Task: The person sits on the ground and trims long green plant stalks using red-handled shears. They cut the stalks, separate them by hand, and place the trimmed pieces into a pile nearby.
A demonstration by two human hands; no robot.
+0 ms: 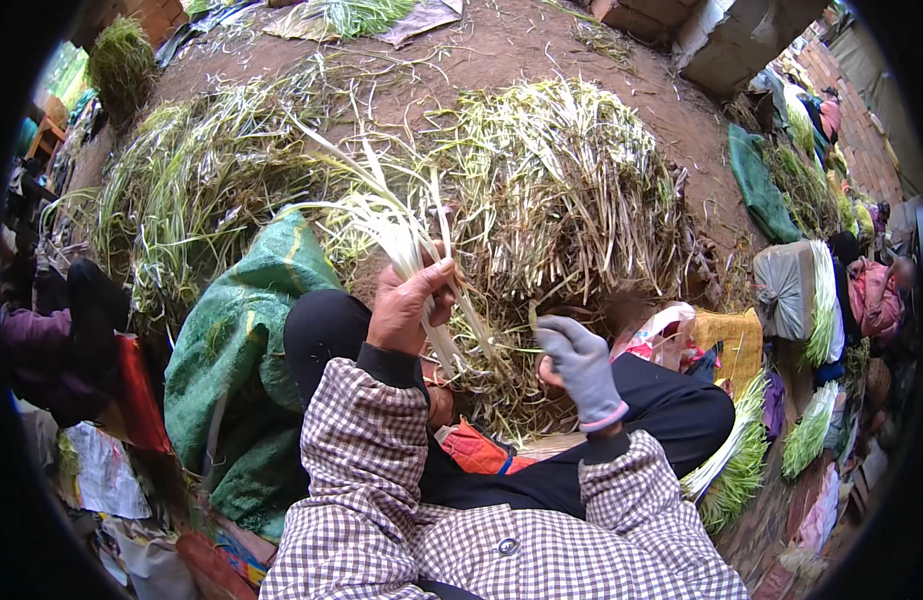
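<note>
My bare left hand (412, 304) grips a small bunch of pale stalks (390, 229), perhaps garlic chives, whose ends fan out above the fist and hang below it. To its right is my right hand (581, 367) in a grey glove with a pink cuff edge; some fingertips are bare. Its thumb and fingers are bent near a thin yellowish leaf (535, 315); whether they pinch it I cannot tell. Beyond both hands lies a thick heap of untrimmed stalks (559, 187) with brown, soiled ends. Loose leaf scraps (506, 405) cover the ground between my legs.
A second heap of green leaves (183, 172) lies at the left, beside a green mesh sack (236, 367) against my knee. At the right are a yellow sack (731, 337) and a bundle of white-and-green stalks (731, 457). People sit at both sides, one in pink (878, 292).
</note>
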